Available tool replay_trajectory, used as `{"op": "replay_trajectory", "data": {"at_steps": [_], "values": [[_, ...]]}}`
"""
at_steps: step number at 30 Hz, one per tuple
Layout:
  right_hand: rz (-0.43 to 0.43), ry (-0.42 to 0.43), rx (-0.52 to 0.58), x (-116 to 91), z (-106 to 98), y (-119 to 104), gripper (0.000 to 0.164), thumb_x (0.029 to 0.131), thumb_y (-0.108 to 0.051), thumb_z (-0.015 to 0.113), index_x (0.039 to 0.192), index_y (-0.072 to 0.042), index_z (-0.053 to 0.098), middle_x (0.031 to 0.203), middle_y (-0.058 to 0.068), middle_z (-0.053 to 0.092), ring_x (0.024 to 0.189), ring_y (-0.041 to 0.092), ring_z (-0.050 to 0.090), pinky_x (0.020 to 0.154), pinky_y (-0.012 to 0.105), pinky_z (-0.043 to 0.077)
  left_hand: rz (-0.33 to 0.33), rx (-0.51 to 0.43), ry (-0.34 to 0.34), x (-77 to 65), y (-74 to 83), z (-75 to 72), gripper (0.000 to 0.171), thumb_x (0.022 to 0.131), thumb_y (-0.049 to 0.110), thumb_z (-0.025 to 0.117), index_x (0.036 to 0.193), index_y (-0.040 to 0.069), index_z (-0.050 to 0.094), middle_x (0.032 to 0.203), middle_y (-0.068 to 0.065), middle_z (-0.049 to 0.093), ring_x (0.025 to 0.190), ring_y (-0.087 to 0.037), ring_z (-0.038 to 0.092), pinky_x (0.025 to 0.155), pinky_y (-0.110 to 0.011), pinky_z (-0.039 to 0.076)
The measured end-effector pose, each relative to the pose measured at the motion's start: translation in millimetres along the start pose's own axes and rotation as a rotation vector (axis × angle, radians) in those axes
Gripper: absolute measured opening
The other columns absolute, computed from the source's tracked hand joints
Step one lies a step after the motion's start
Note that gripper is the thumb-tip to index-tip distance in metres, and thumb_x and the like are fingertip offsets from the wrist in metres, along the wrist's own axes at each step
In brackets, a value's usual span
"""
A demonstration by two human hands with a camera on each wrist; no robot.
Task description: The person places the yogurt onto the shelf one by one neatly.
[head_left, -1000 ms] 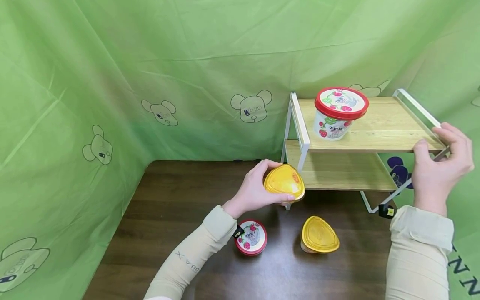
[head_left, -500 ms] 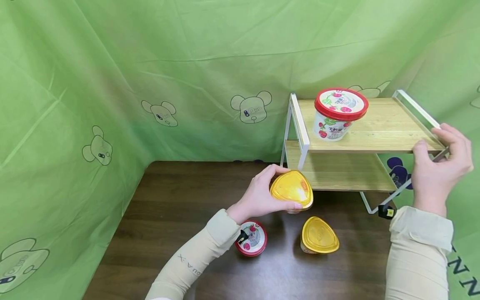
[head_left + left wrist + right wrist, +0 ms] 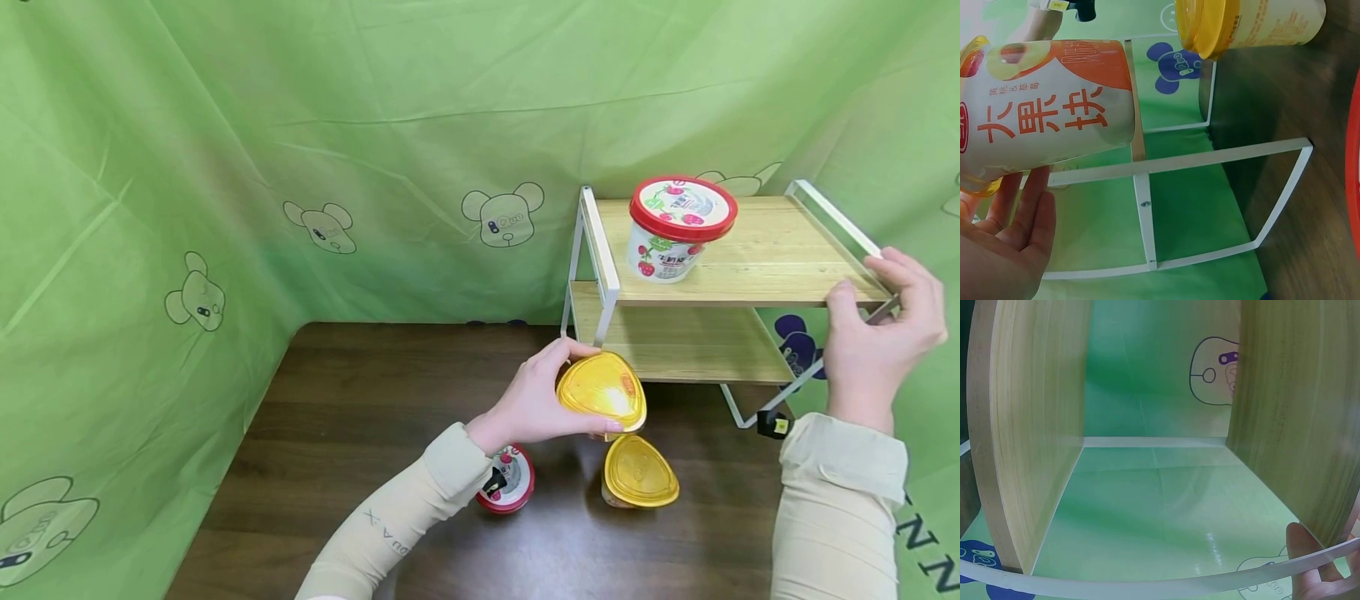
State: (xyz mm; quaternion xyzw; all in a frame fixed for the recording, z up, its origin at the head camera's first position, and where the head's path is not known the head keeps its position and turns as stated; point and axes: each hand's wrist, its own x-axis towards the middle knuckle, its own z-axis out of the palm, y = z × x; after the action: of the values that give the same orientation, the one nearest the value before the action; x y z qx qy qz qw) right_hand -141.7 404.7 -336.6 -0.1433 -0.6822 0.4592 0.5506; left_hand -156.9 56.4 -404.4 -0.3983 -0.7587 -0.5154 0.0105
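My left hand (image 3: 536, 400) holds a cup with a yellow rounded-triangle lid (image 3: 602, 390), fingers and thumb on either side of the rim. In the left wrist view the cup (image 3: 1054, 106) shows orange print and a peach picture. It is raised in front of the shelf's left leg. A second yellow-lidded cup (image 3: 640, 472) stands on the table just below it in the head view. My right hand (image 3: 888, 325) grips the front right corner of a two-tier shelf (image 3: 780, 262), thumb at the board edge. On its top board sits a red-lidded tub (image 3: 671, 250) with strawberry print.
Another red-lidded tub (image 3: 517, 487) stands on the dark wooden table (image 3: 360, 392), partly covered by the left wrist. The lower board (image 3: 697, 350) of the shelf lies under the top one. A green printed cloth (image 3: 405, 167) hangs behind and at both sides.
My left hand has carried the yellow-lidded cup right and toward the table's front, closer to the second yellow-lidded cup. My right hand stays on the shelf corner.
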Motion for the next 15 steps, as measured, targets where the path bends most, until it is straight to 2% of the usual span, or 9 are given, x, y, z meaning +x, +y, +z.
{"op": "replay_trajectory", "data": {"at_steps": [7,15], "values": [[-0.01,0.004,0.006,-1,1,-3,0.034,0.082,0.007,0.059,0.11,-0.001,0.075,0.122,0.002,0.065,0.115,0.016,0.057,0.098,0.025,0.05,0.005,-0.008,-0.008,2.8,6.1,7.3,0.078,0.066,0.04,0.097,0.129,0.022,0.056,0.122,0.014,0.058,0.108,0.001,0.054,0.089,-0.019,0.05],[-0.006,0.004,0.003,1,0,3,0.034,0.082,0.007,0.059,0.111,-0.001,0.075,0.123,0.002,0.064,0.116,0.016,0.057,0.098,0.025,0.05,0.007,0.031,-0.025,5.2,11.8,12.8,0.081,0.065,0.045,0.096,0.132,0.024,0.054,0.125,0.015,0.056,0.11,0.004,0.052,0.09,-0.017,0.048]]}}
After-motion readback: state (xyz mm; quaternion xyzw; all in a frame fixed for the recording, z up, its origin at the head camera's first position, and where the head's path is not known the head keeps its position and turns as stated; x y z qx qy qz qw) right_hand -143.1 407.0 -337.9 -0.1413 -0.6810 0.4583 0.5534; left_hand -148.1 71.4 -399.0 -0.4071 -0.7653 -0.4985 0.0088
